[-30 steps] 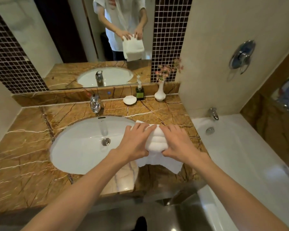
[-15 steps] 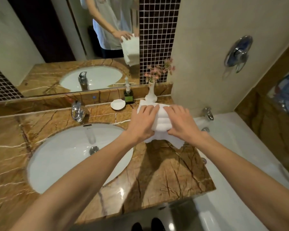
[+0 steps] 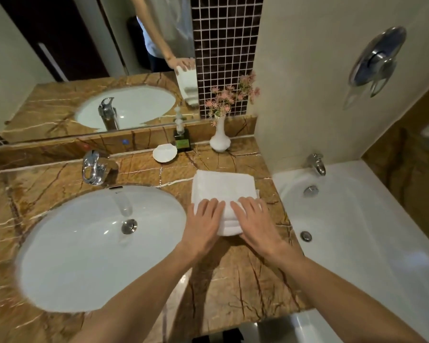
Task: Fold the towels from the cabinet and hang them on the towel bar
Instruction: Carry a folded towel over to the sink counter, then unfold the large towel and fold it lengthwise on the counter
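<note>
**Grips flat on the near end of the folded towel**

Left grip (image 3: 203, 226) and right grip (image 3: 255, 224) lie side by side, palms down, fingers straight and slightly spread. They press rather than clasp, and neither curls round anything. Under them is the towel (image 3: 223, 186), white and folded to a thick oblong. It rests on the table (image 3: 233, 280) between the sink (image 3: 84, 243) and the bathtub (image 3: 357, 231). Its long axis runs away from the person toward the vase (image 3: 219, 139) at the back wall, so most of the cloth lies ahead of the fingertips. The stacked fold edges show at the near end, between the two grips. The left grip covers the near left corner and the right grip the near right corner, each about equally close to its own side. By the look of it, the fold is being flattened or is close to done. Lifting it would call for each grip to close on its own side edge and keep the layers together. No towel bar is in view, so which way the carry must go cannot be told.
</note>
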A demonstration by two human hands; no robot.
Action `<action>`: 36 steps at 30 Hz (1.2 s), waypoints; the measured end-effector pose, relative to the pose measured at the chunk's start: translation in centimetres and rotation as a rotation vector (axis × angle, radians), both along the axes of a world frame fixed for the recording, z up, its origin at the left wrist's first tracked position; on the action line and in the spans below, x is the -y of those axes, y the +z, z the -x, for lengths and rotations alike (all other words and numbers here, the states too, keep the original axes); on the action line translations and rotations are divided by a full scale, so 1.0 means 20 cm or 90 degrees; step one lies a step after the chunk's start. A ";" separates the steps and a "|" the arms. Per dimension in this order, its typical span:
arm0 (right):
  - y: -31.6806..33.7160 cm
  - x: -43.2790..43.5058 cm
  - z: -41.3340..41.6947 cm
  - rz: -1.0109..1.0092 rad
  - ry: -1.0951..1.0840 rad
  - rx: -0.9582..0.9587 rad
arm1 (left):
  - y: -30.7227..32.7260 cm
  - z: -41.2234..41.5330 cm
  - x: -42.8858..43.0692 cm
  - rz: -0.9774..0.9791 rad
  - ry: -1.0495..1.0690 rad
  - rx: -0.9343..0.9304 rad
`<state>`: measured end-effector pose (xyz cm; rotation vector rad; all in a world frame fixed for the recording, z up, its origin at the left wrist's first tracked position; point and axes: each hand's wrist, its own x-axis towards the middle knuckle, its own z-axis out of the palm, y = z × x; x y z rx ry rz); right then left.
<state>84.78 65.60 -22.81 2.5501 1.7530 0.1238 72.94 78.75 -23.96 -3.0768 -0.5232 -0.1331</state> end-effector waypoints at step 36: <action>-0.16 0.04 -0.03 0.079 0.051 -0.111 | -0.17 -0.03 0.02 0.067 -0.012 -0.080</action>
